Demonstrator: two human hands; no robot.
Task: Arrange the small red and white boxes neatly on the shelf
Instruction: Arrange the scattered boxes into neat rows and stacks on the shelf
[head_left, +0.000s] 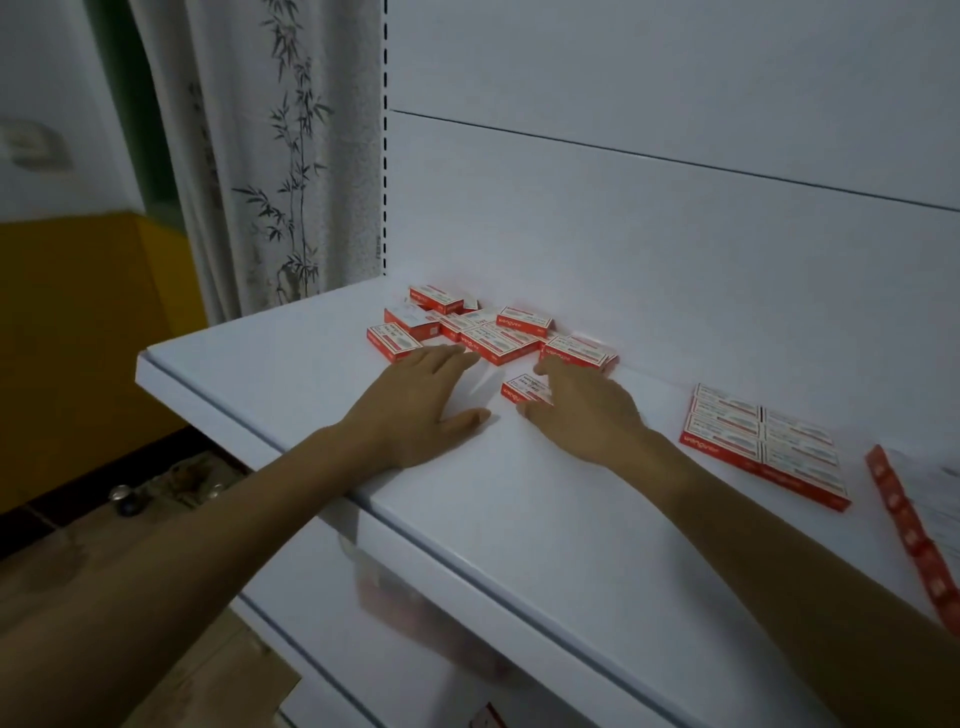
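A loose heap of several small red and white boxes (488, 327) lies near the back panel of the white shelf (291, 384). My left hand (421, 405) lies flat on the shelf, fingers straight, its fingertips at the front edge of the heap. My right hand (582, 405) is beside it, fingers touching a single box (522, 388) that lies apart from the heap; I cannot tell if it pinches the box. To the right, several boxes (763, 444) lie flat in a neat block, edges touching.
A red strip of further boxes (909, 530) runs along the far right of the shelf. The white back panel (675, 234) rises behind everything. A curtain (270, 156) hangs left of the shelf, with a lower shelf and floor clutter below.
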